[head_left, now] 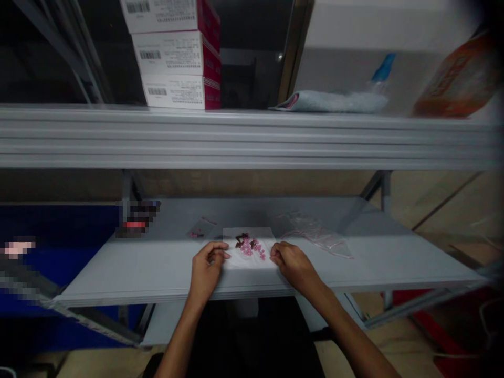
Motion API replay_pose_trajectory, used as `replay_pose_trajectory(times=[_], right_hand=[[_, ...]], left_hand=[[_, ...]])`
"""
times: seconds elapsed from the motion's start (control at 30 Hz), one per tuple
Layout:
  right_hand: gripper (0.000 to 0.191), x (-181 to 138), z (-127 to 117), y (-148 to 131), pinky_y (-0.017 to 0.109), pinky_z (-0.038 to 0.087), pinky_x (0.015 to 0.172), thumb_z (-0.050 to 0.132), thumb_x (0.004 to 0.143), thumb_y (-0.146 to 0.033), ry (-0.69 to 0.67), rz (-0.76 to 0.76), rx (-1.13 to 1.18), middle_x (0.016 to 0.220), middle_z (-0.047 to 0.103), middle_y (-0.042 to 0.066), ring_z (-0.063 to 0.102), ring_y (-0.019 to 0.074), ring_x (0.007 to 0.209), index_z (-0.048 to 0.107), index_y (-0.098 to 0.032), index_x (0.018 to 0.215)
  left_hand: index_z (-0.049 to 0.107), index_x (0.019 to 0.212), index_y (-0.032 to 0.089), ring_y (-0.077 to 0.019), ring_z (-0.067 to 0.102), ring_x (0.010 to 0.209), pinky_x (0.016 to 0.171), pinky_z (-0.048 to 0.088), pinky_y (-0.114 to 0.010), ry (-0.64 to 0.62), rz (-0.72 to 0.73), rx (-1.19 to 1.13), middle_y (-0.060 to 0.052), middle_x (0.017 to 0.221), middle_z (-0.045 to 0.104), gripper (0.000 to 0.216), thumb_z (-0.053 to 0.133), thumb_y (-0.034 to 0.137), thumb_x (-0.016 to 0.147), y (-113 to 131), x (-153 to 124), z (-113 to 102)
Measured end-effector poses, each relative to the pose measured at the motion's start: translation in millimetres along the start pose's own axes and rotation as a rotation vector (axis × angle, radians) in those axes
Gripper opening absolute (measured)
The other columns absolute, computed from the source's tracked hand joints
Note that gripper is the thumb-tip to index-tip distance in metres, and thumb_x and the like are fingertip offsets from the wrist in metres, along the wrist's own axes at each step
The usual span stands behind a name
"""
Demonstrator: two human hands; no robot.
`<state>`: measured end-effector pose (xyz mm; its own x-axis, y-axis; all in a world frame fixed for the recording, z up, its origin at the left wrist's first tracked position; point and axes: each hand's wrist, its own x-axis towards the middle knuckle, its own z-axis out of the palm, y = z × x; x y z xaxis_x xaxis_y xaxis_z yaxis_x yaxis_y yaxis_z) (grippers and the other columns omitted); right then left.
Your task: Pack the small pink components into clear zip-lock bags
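Observation:
A white sheet [236,261] lies on the grey shelf board in front of me, with a cluster of small pink pieces [248,248] and several dark brown pieces [239,242] on it. At the sheet's left edge, my left hand [208,265] has its fingers bent and closed on the border. My right hand [291,262] pinches the right edge between thumb and fingers. Just beyond my left hand is a small clear bag [202,229] with pink bits inside. Flat clear zip bags [318,234] lie to the right of the sheet.
Above runs a thick grey shelf edge [244,139], carrying stacked white and magenta boxes [169,52], a folded pale cloth [334,101], a blue-topped bottle [381,71] and an orange bag [457,79]. Metal legs [385,194] support it. A blue surface [79,231] lies left.

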<state>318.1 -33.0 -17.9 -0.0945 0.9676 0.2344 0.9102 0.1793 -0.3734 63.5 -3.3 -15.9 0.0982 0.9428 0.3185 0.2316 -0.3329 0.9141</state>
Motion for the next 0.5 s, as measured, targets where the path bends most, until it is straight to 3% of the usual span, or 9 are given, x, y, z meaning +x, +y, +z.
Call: replay_pose_trajectory(times=[0.1,0.23,0.37,0.5], right_hand=[[0.017,9.4,-11.0,-8.9,0.028,0.04,0.078,0.049,0.093,-0.017,0.021,0.005,0.018,0.088,0.068,0.007,0.063,0.0196,0.085,0.066,-0.017,0.087],[0.017,33.9,-17.2,-21.8,0.026,0.04,0.079,0.053,0.094,-0.019,0.037,-0.014,0.058,0.094,0.071,0.008,0.065,0.0199,0.091,0.069,-0.018,0.091],[0.018,48.3,-8.2,-24.1,0.025,0.041,0.077,0.056,0.094,-0.022,0.014,0.011,0.073,0.093,0.073,0.009,0.068,0.0205,0.09,0.072,-0.018,0.09],[0.018,43.9,4.7,-18.5,0.026,0.042,0.075,0.057,0.094,-0.026,0.038,0.003,0.131,0.092,0.074,0.008,0.068,0.0206,0.087,0.074,-0.018,0.093]], left_hand=[[0.068,0.1,0.018,-0.0232,0.067,0.096,0.088,0.051,-0.038,0.013,0.171,0.298,-0.009,0.101,0.072,0.024,0.048,0.015,0.089,3.7,3.0,-9.8],[0.066,0.116,0.018,-0.0313,0.05,0.127,0.107,0.039,-0.05,-0.001,0.376,0.778,-0.013,0.126,0.063,0.032,0.05,0.015,0.089,0.7,11.5,-31.1],[0.058,0.129,0.014,-0.0321,0.053,0.12,0.1,0.045,-0.048,0.064,0.312,0.964,-0.015,0.123,0.063,0.038,0.049,0.021,0.092,-5.9,13.4,-40.4],[0.065,0.119,0.013,-0.0323,0.056,0.104,0.089,0.049,-0.043,0.156,0.228,1.037,-0.016,0.103,0.066,0.033,0.05,0.022,0.092,-4.1,8.5,-37.5]])
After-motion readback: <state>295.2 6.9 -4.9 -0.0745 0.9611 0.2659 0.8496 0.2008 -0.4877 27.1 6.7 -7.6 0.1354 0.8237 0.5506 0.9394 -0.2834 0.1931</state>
